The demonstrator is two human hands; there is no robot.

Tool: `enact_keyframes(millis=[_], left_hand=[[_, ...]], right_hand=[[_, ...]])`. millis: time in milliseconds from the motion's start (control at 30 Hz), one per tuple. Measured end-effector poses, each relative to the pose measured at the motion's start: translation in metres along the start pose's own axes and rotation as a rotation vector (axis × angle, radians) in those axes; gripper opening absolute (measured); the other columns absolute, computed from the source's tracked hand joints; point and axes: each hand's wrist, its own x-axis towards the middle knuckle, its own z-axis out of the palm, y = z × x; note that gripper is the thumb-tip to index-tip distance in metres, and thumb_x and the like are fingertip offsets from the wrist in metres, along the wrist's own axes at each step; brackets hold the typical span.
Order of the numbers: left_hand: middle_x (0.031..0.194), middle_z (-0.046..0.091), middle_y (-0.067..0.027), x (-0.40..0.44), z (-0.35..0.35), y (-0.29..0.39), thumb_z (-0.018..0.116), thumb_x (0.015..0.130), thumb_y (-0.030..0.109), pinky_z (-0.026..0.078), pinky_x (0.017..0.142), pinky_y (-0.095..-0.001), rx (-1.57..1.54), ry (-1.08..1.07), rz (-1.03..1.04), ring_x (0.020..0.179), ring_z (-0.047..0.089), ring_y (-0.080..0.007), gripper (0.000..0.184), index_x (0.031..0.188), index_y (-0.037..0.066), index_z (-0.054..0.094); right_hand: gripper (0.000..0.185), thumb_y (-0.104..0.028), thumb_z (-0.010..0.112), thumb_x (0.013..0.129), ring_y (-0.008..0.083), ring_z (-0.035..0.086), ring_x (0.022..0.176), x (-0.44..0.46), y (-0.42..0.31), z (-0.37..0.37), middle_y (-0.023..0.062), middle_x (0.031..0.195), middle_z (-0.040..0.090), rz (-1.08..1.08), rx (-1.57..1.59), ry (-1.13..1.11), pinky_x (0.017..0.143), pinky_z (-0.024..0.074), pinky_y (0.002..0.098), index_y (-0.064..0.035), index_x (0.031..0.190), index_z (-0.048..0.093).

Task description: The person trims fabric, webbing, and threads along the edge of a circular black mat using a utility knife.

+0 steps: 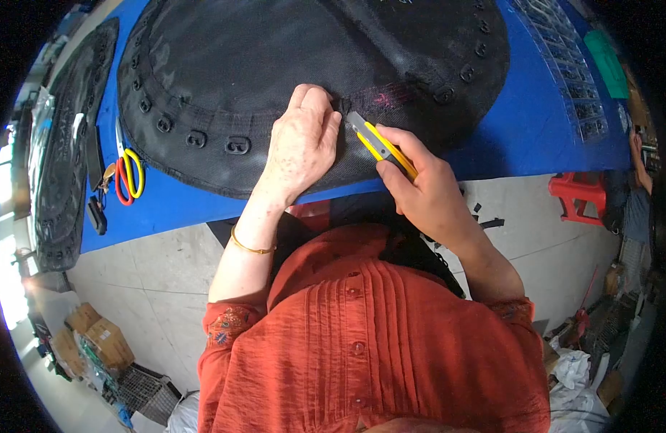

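Observation:
A large round black mesh fabric piece (239,65), with several black plastic clips along its curved rim, lies on the blue table. My left hand (304,141) rests on its near part with fingers curled, gripping the fabric; the fingertips are partly hidden. In my right hand (427,187) is a yellow-and-grey utility knife (380,149), its tip pointing up and left at the fabric beside my left thumb. Pink marks (383,99) show on the mesh just beyond the tip.
Left of the piece on the blue table (167,222) lie scissors (128,175) with red and yellow handles and a long black strip piece (66,151). A clear plastic tray (564,65) sits at right. A red stool (580,191) and cardboard boxes (105,343) stand on the floor. Another person's arm (641,166) shows far right.

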Motion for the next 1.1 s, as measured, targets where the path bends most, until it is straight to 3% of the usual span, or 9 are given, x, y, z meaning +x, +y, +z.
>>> enact_keyframes(millis=[200,500,767,1033,1100], left_hand=[[0.099,0.061,-0.0186,0.001,0.000,-0.001,0.065,0.092,0.006,0.055,0.077,-0.0479,0.005,0.006,-0.006,0.088,0.067,-0.0420,0.011,0.099,0.001,0.057],[0.096,0.062,-0.0192,0.015,-0.001,0.013,0.070,0.091,0.015,0.057,0.074,-0.0478,0.160,-0.055,-0.024,0.081,0.067,-0.0418,0.016,0.091,0.002,0.062],[0.099,0.064,-0.0227,0.024,0.003,0.005,0.069,0.091,0.014,0.057,0.076,-0.0503,0.181,-0.077,0.009,0.081,0.067,-0.0441,0.016,0.095,-0.001,0.066],[0.103,0.066,-0.0190,0.018,-0.009,-0.001,0.071,0.093,0.010,0.054,0.086,-0.0415,-0.001,-0.152,-0.093,0.095,0.068,-0.0364,0.016,0.102,-0.003,0.066],[0.103,0.066,-0.0187,0.016,-0.009,-0.006,0.071,0.093,0.010,0.054,0.086,-0.0407,-0.014,-0.146,-0.074,0.095,0.068,-0.0356,0.016,0.102,-0.003,0.066]], right_hand=[[0.039,-0.008,0.066,0.097,0.0358,0.071,0.115,-0.003,0.000,-0.009,0.0246,0.123,0.070,0.014,-0.007,-0.024,0.095,0.0560,0.0393,-0.0001,0.134,0.058],[0.039,-0.010,0.067,0.099,0.0230,0.071,0.110,-0.004,0.006,-0.016,0.0195,0.120,0.072,0.157,0.065,0.051,0.095,0.0542,0.0348,-0.0008,0.135,0.059],[0.039,-0.011,0.067,0.100,0.0216,0.071,0.107,-0.005,0.010,-0.015,0.0187,0.121,0.071,0.150,0.069,0.049,0.094,0.0542,0.0346,-0.0010,0.136,0.058],[0.041,-0.010,0.067,0.099,0.0281,0.072,0.112,-0.002,0.008,-0.009,0.0220,0.124,0.070,0.086,0.069,0.073,0.094,0.0548,0.0364,-0.0003,0.137,0.056],[0.043,-0.008,0.064,0.102,0.0044,0.053,0.058,-0.001,0.010,-0.002,0.0016,0.091,0.066,0.063,0.106,0.082,0.051,0.0452,0.0224,-0.0087,0.144,0.056]])
